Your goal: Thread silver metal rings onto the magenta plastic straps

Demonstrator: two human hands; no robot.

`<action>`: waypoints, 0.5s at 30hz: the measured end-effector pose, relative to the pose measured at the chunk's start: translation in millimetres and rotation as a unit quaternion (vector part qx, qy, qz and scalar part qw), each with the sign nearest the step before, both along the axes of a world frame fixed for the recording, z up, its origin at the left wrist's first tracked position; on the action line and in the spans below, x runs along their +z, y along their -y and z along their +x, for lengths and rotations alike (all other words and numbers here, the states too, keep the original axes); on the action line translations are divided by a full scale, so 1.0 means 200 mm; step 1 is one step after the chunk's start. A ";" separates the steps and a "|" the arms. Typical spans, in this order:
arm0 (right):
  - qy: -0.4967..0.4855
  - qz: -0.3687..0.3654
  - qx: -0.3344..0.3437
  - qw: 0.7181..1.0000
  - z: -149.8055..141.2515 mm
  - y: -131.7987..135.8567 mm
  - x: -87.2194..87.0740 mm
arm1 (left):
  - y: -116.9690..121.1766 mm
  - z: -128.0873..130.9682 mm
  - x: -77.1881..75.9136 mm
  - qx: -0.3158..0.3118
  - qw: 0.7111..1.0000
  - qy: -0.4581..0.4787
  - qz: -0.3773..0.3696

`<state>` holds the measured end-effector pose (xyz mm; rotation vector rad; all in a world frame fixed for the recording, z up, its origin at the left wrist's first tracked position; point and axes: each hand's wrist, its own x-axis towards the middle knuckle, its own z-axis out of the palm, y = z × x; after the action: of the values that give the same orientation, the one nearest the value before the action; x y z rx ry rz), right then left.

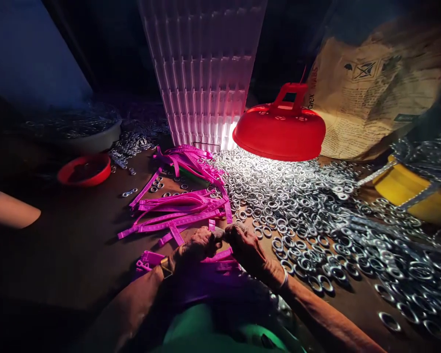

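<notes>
My left hand [200, 243] is closed, with a short end of pink plastic strap [211, 225] sticking up from its fingers. Pressed up close to it, my right hand [247, 246] has its thumb and fingers pinched together; whatever lies in that pinch is too dark and small to make out. More pink notched straps [180, 213] lie heaped just beyond my hands. Below my wrists, a few pink pieces [150, 260] show near my lap. To the right of my right hand spreads a large pile of shiny metal rings [290, 211].
A red lamp [279, 130] hangs low over the rings. Behind stand a pale ribbed panel [209, 73] and a printed paper sack [367, 98]. A yellow container [415, 189] sits right. At left are a red bowl [84, 170], a pale basin [99, 137] and another person's forearm [12, 209].
</notes>
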<state>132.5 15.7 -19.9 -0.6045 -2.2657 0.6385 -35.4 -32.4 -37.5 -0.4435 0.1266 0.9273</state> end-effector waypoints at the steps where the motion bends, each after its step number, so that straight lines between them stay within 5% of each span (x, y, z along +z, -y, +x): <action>1: -0.012 -0.024 0.007 1.000 -0.01 0.00 0.01 | 0.02 0.00 0.02 -0.018 0.994 -0.106 0.017; 4: -0.090 -0.210 -0.006 0.974 -0.03 -0.05 0.09 | 0.06 0.01 0.11 -0.007 0.943 -0.330 0.045; 7: -0.226 -0.478 0.006 0.849 -0.03 -0.15 0.20 | 0.06 0.05 0.19 0.023 0.915 -0.399 0.052; 9: -0.288 -0.573 0.030 0.767 -0.01 -0.21 0.24 | 0.04 0.08 0.22 0.027 0.906 -0.416 0.068; 11: -0.281 -0.587 0.036 0.758 0.01 -0.24 0.25 | 0.02 0.10 0.23 0.052 0.892 -0.441 0.086; 15: -0.198 -0.541 0.003 0.817 0.01 -0.20 0.17 | -0.03 0.11 0.20 0.074 0.865 -0.493 0.055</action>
<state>135.4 56.4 13.6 -0.8560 -1.3395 1.8872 -14.0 -26.1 1.9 0.1737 0.9806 1.2382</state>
